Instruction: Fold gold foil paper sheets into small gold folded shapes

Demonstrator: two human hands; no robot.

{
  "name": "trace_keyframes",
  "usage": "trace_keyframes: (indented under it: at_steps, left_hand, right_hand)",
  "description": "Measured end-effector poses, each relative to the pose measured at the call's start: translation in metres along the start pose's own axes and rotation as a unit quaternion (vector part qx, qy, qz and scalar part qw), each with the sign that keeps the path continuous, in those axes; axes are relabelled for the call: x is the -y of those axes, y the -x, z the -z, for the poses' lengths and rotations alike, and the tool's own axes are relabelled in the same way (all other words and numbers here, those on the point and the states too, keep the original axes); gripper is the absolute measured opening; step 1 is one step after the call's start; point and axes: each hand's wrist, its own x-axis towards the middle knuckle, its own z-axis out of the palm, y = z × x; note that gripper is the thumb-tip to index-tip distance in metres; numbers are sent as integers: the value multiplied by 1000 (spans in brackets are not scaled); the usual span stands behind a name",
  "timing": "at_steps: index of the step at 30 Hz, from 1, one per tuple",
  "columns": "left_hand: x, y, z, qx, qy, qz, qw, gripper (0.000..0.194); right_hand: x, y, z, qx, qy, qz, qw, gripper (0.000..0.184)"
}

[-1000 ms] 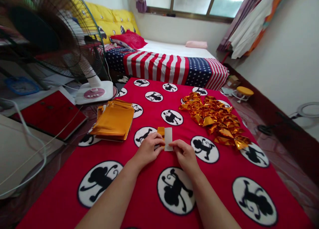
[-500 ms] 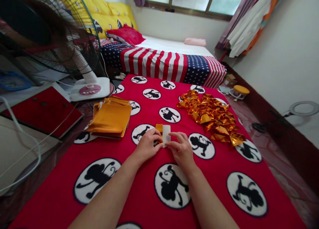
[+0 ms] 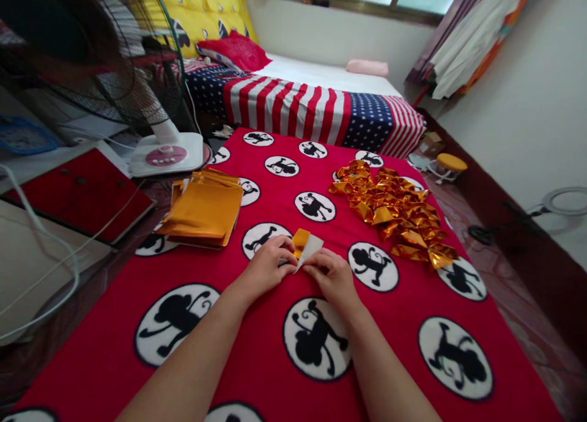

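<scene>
In head view, gripping folded gold-and-grey paper (image 3: 310, 246) just six o'clock of centre, on red monkey-print cloth (image 3: 394, 330), with left hand (image 3: 266, 266) curled over it at eight o'clock and right hand (image 3: 333, 280) pinching its grey part at four; flanked by stacked gold sheets (image 3: 202, 208) at ten and folded gold pieces (image 3: 398, 214) at two
</scene>
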Motion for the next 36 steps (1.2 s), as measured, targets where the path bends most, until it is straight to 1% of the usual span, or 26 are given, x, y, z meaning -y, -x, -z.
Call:
trace_keyframes:
  at_steps: [3,9,15,21,23,26,31,36]
  left_hand:
    - [0,-1,2,6,12,8,1000,14]
    - [-1,-1,3,5,32,21,999,14]
    - [-1,-1,3,5,26,26,999,14]
    - [-4,-1,3,3,14,25,1000,15]
    - [-5,-2,1,-2,17,27,1000,13]
    - [-4,-1,-4,-24,19,36,999,6]
    - [-3,0,-10,-45,14,46,998,10]
    - [-4,1,-11,-51,8,31,998,12]
  right_hand:
    - [0,-3,-1,-1,10,-6,1000,9]
    - [5,-4,-8,-36,65,-37,997,8]
    - [10,-4,-14,-65,95,-44,992,11]
    - [8,-3,-18,-81,113,-52,989,10]
    - [7,-3,-19,-84,115,-55,988,11]
    - [8,-3,-19,-88,117,-58,988,12]
    - [9,-4,-19,-93,112,-65,987,10]
    - [9,-5,-21,-98,110,-84,986,10]
